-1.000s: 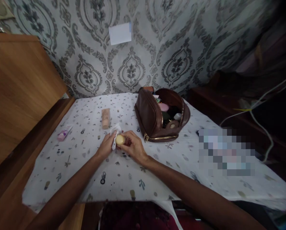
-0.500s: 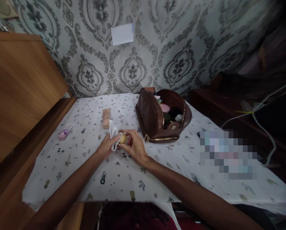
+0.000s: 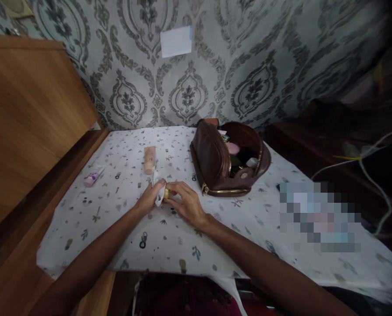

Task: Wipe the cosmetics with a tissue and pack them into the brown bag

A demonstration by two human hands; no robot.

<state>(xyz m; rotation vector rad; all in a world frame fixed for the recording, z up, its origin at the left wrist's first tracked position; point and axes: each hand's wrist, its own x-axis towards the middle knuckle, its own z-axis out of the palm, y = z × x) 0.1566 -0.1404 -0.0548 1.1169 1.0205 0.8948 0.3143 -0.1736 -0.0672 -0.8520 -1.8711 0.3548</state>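
Note:
My left hand (image 3: 150,196) is closed on a crumpled white cloth or wipe (image 3: 158,197), which is bunched against a small yellowish rounded item (image 3: 166,193). The fingers of my right hand (image 3: 188,205) pinch that item from the other side; its exact kind is hidden by the fingers. Both hands are held together over the patterned tablecloth (image 3: 165,250). Just beyond them lies a beige squeeze tube (image 3: 149,160). To the right stands a brown cosmetic bag (image 3: 212,153), unzipped, with a pink item (image 3: 233,148) and other small things inside.
A pink and purple tube (image 3: 93,176) lies at the left of the table. A blurred-out patch (image 3: 319,215) covers something on the right. A wooden cabinet (image 3: 34,109) borders the left side, and white cables (image 3: 376,175) hang at the right. Patterned wallpaper is behind.
The yellowish item has turned between my hands and now shows less of its face, with the cloth pressed against it. The whole view has shifted slightly.

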